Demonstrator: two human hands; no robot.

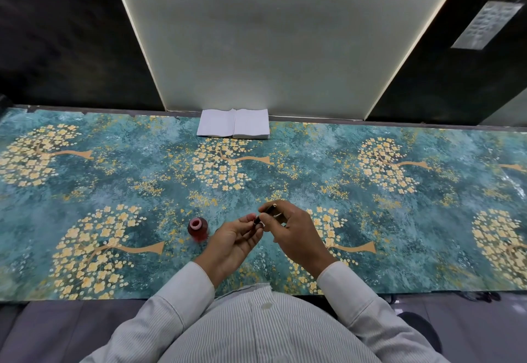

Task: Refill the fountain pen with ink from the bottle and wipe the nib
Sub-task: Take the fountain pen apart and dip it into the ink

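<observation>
A small red ink bottle (198,229) stands uncapped on the teal flowered table cover, just left of my left hand (233,241). My right hand (293,234) grips a dark fountain pen (264,214) with gold trim, held slanted above the table. My left hand is palm up, its fingertips at the pen's lower end, pinching it. The nib is hidden by my fingers. A stack of white tissues (233,126) lies at the far edge of the table, well beyond both hands.
The table cover (114,180) is teal with golden tree prints and spans the whole width. A pale wall panel (271,49) between dark panels rises behind the table. My striped shirt fills the bottom of the view.
</observation>
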